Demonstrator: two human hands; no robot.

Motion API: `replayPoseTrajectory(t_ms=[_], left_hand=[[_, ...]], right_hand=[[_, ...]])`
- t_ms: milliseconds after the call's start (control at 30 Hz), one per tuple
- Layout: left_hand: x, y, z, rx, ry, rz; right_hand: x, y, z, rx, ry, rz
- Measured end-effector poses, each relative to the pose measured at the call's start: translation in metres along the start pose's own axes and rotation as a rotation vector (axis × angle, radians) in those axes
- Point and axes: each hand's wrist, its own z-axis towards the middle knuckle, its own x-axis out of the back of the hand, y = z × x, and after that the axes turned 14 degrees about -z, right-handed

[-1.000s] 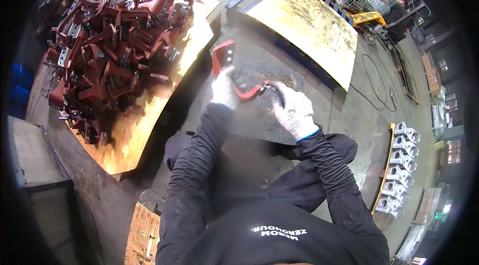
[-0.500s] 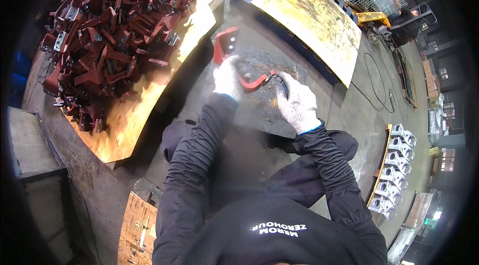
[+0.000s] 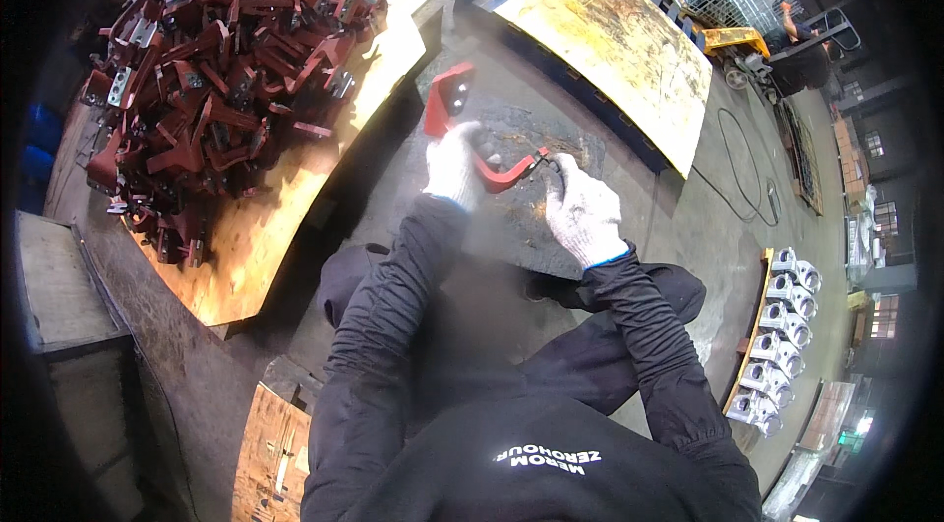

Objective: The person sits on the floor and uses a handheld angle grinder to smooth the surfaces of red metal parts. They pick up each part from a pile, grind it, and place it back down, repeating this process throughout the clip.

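Note:
A curved red metal bracket [image 3: 504,178], with a holed flange at its upper left end, is held up in front of me. My left hand [image 3: 454,166], in a white knit glove, is wrapped round its middle just below the flange. At the bracket's right end, my right hand [image 3: 587,214], gloved the same way, has its thumb and fingers pinched together. Something small and dark shows between those fingertips and the bracket, too small to name. Beneath both hands lies a dark, worn slab [image 3: 575,141].
A heap of similar red brackets [image 3: 226,80] covers a plywood-topped pallet [image 3: 261,261] on the left. Another plywood-topped stand [image 3: 610,40] is ahead. A cable [image 3: 733,153] loops over the floor. Silvery castings [image 3: 777,340] stand in rows at right. A person [image 3: 801,55] is near a yellow pallet truck [image 3: 733,37].
The bracket's flange has shifted slightly down and right with my left hand. My right hand has dropped a little, staying at the bracket's right end.

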Motion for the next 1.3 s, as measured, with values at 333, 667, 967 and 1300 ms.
replayPoseTrajectory(t_ms=[333,667,967,1300], left_hand=[[0.013,-0.005,0.011,0.039,0.082,-0.178],[0.005,0.008,-0.010,-0.003,0.114,-0.105],[-0.035,-0.010,-0.021,-0.812,-0.282,0.732],[0.004,0.014,0.020,0.092,-0.507,-0.186]], right_hand=[[-0.018,-0.008,0.005,0.015,-0.024,0.002],[-0.006,-0.033,-0.013,-0.010,-0.161,0.352],[-0.057,0.007,-0.035,-0.041,0.026,0.545],[-0.031,0.038,-0.034,-0.333,0.161,0.748]])
